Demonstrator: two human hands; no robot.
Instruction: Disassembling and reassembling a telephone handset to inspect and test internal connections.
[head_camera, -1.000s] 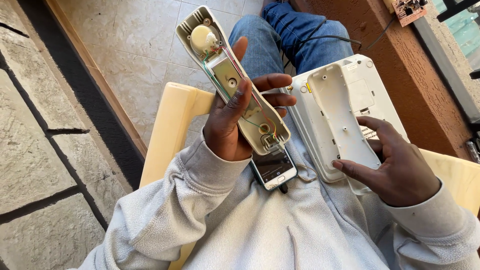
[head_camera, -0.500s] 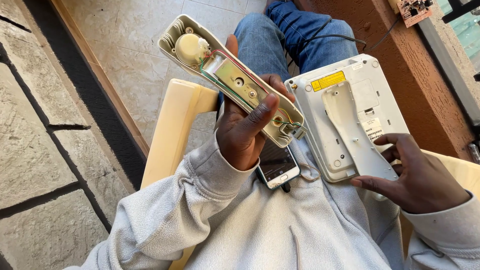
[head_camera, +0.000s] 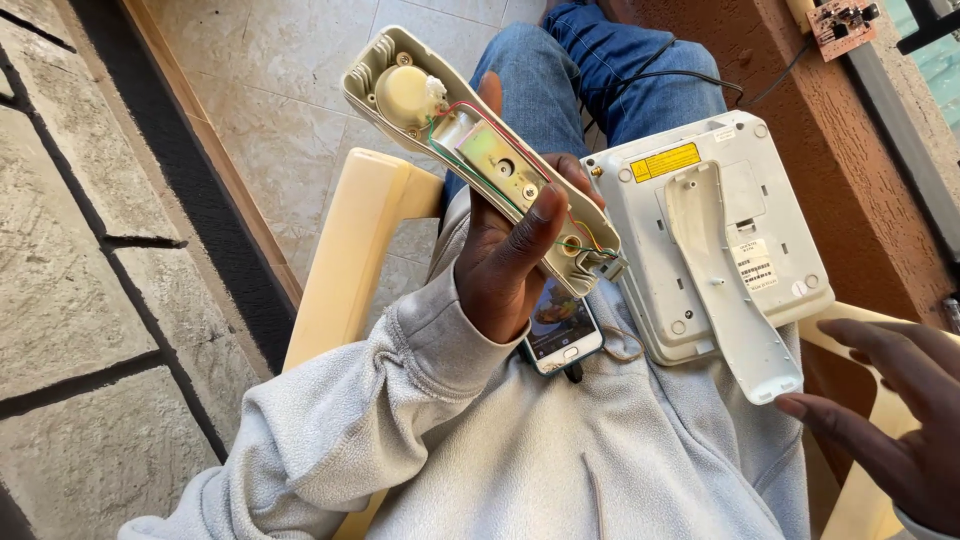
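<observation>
Currently, an opened telephone handset is held up for inspection while its cover lies set aside.

The lower half of the handset (head_camera: 480, 155) is grasped firmly in the left hand (head_camera: 515, 265), raised above the lap with its open side turned to the camera; inside the shell a round speaker (head_camera: 405, 97), a brass-coloured plate (head_camera: 500, 165) and thin coloured wires (head_camera: 585, 245) are seen. The right hand (head_camera: 890, 425) is held open and empty, its fingertips just beside the detached handset cover (head_camera: 725, 275), which rests on the overturned telephone base (head_camera: 715, 230) on the lap. The step in hand is judged to be inspection of the interior; a careful pick-up of the cover would be called for next. A smartphone (head_camera: 562, 332) lies under the left wrist.
</observation>
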